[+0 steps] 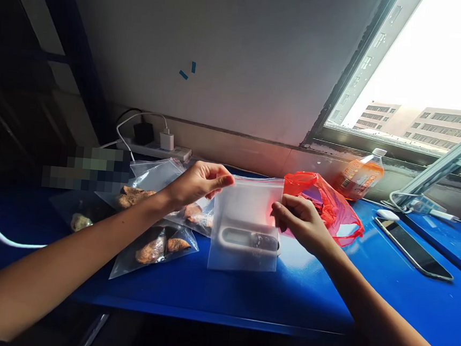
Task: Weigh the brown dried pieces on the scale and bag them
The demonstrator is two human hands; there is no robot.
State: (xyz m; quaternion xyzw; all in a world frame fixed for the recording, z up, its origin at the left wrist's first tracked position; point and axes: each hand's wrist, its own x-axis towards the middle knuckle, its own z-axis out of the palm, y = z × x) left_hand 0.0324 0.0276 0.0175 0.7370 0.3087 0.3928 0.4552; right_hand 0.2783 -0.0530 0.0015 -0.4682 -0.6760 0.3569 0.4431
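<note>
A translucent zip bag (247, 207) with a red line along its top hangs upright between my hands. My left hand (203, 180) pinches its upper left corner between thumb and fingertips. At the bag's right edge, the fingers of my right hand (301, 217) are closed on the plastic. Through the bag shows a pale device with a rounded oblong panel, mostly hidden. Left of it lie clear bags holding brown, rough-skinned chunks: a front bag (161, 249) and others behind, partly covered by my left forearm.
A red plastic bag (343, 215) lies crumpled behind my right hand. An orange drink bottle (361, 176) leans near the window. To the right are a phone (413, 248) and a white earphone case (388, 215). A power strip (179, 153) with chargers runs along the wall.
</note>
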